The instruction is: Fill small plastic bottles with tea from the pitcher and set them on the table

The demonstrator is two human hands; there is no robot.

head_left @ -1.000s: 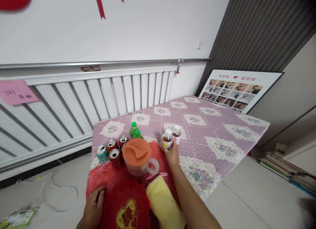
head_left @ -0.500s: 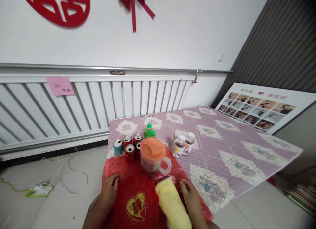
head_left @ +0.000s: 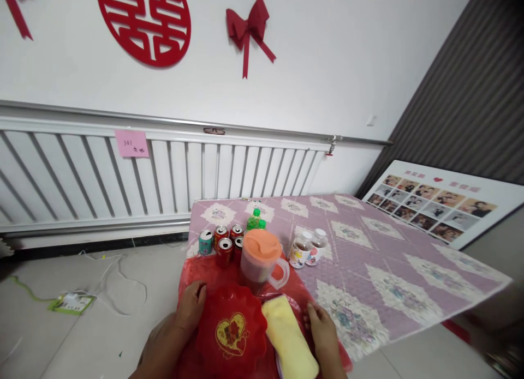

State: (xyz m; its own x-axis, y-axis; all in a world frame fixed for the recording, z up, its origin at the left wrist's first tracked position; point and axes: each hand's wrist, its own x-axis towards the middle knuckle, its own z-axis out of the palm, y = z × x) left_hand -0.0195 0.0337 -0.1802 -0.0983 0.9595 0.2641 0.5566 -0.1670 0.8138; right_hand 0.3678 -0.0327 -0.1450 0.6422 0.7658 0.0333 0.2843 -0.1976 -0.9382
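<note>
My left hand (head_left: pixel 192 304) rests on the red plastic sheet (head_left: pixel 189 272), left of a red scalloped tray (head_left: pixel 249 343) with a gold heart print. Its fingers are loosely curled, and no object shows in them. Beyond the right side of a folded yellow towel (head_left: pixel 290 338), my right hand (head_left: pixel 321 325) lies at the sheet's right part, fingers bent together and no object visible. Behind the tray and towel stands a clear plastic pitcher (head_left: pixel 254 270) with an orange lid, its handle pointing right. Neither hand touches the pitcher.
Several drink cans, among them a teal can (head_left: pixel 206 242) and a red can (head_left: pixel 225 251), stand left of the pitcher. Behind it are two green-capped bottles (head_left: pixel 254 221). White-capped bottles (head_left: pixel 300 251) stand right. A radiator (head_left: pixel 172 174) lines the wall; cables and a power strip (head_left: pixel 70 302) lie on the floor.
The camera view has tilted up and turned left, so the scene sits lower and further right in the frame. Both hands stay at about the same places beside the tray and towel.
</note>
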